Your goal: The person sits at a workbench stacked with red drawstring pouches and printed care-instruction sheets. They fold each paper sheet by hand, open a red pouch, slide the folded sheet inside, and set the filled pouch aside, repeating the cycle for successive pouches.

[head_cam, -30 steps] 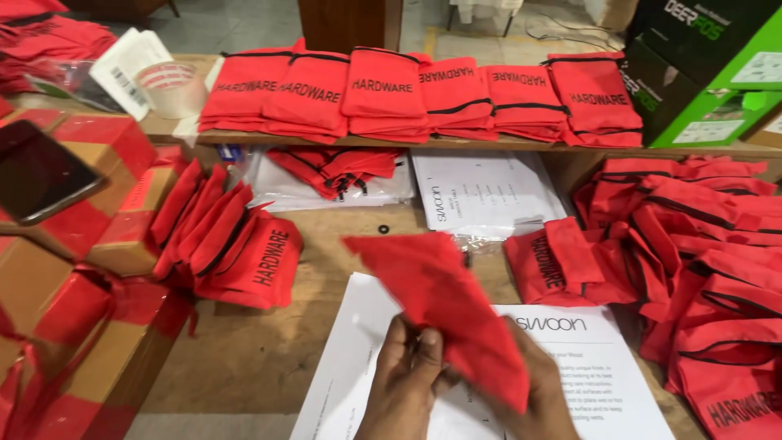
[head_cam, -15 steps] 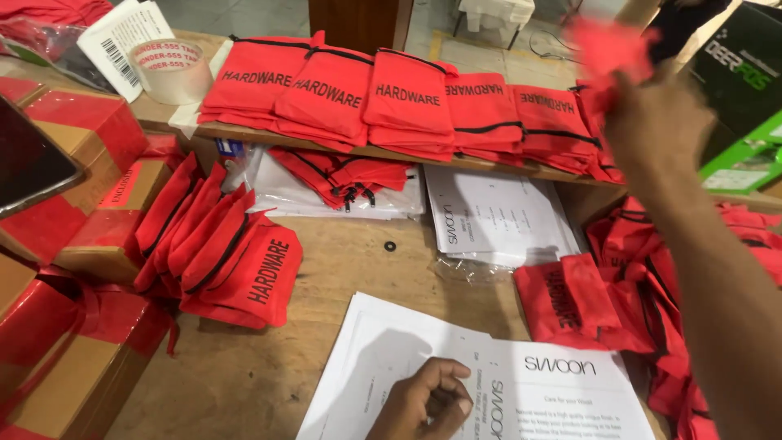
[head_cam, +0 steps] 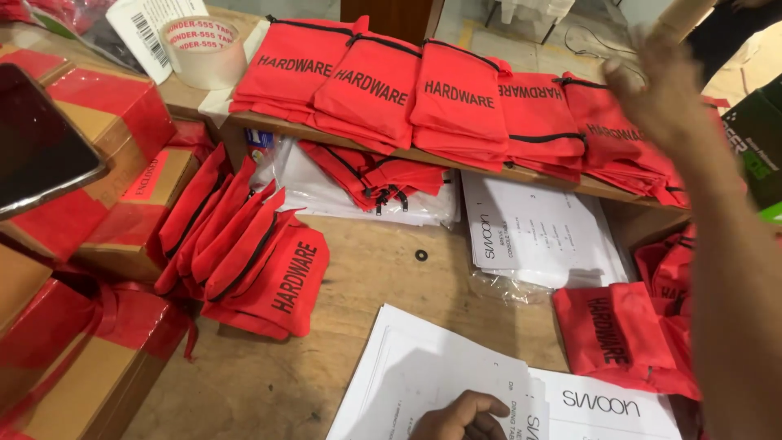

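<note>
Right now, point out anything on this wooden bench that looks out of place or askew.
A small black ring-shaped washer lies loose on the bare wooden bench, apart from everything. The red fabric pouches beside the cardboard boxes have slumped into a leaning fan, unlike the flat row of pouches on the shelf.

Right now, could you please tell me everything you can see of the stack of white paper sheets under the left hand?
The stack of white paper sheets lies flat on the wooden table at the near edge, slightly fanned and turned at an angle. The sheets look thin and carry dark print. The left hand rests curled on them. Their right side overlaps another printed sheet.
</note>
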